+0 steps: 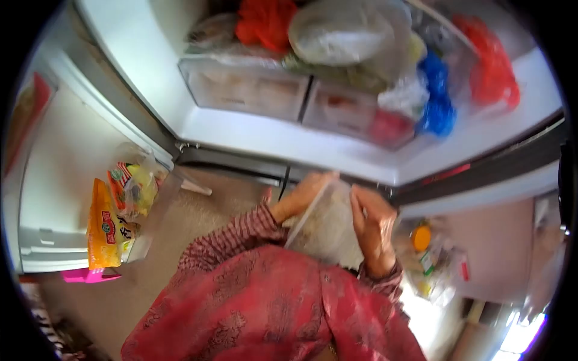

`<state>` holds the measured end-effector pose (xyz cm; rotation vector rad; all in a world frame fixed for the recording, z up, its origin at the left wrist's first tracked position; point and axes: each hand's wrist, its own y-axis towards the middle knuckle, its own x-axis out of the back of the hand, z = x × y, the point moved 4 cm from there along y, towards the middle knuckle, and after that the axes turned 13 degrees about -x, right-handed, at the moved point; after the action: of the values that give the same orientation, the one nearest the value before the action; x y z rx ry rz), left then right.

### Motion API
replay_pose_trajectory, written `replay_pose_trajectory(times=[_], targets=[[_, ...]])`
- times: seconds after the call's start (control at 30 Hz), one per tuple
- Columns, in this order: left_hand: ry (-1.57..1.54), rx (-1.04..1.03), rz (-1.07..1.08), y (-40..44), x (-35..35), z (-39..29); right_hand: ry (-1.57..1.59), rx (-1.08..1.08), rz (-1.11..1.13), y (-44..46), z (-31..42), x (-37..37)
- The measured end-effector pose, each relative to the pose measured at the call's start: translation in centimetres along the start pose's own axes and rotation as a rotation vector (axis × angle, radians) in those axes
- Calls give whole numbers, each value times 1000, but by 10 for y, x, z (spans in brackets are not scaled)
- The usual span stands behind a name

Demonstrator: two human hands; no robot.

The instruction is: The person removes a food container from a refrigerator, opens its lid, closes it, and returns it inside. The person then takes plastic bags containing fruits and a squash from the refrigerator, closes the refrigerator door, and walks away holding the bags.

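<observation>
A translucent plastic container [325, 222] with pale contents is held close to the chest, in front of an open fridge [241, 129]. One straight whitish edge of it slants down on the left; blur hides what is inside. My left hand [306, 194] grips its far left side, fingers partly hidden behind it. On the right side, my right hand [374, 224] is closed on the container with the thumb along its near face. Both wrists come out of checked cuffs under a red patterned garment [259, 307].
Fridge shelves hold two clear drawers [247, 87], a red bag [265, 24], a large pale bag [343, 33] and a blue bag [438, 96]. A yellow packet [103, 228] stands in the left door. The right door rack holds an orange-lidded item [421, 238].
</observation>
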<state>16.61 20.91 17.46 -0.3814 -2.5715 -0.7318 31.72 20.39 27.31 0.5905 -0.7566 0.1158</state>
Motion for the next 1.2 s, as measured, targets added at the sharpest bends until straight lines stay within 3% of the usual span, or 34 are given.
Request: replay_pose_trajectory(times=[0.07,0.1,0.27,0.3,0.33,0.37,0.57,0.63,0.73,0.83,1.1,1.2], targets=[[-623,361,-168,1,-17,29,-12,-14,4,-1,0,0],[-547,312,-243,3,-13,18,-21,-15,-2,-2,-1,0],[-360,316,-65,-22,-33,53,61,-182,27,-9,-23,2],[-234,175,-113,-21,-26,45,55,-189,22,-13,-28,3],[-92,43,-171,-21,-19,36,120,-340,50,-18,-38,4],[-96,42,-166,-22,-17,32,186,-492,78,-24,-46,5],[56,-38,-84,-21,-18,28,391,-882,179,-49,-78,3],[-303,158,-130,-18,-33,55,490,-906,180,-50,-85,3],[-229,38,-18,0,-21,39,659,-879,149,-48,-80,5],[60,-96,-132,2,-15,21,676,-862,147,-45,-76,10],[77,-149,-163,6,-13,24,713,-812,136,-47,-80,9],[-36,-66,-6,13,-12,18,705,-824,115,-47,-77,12]])
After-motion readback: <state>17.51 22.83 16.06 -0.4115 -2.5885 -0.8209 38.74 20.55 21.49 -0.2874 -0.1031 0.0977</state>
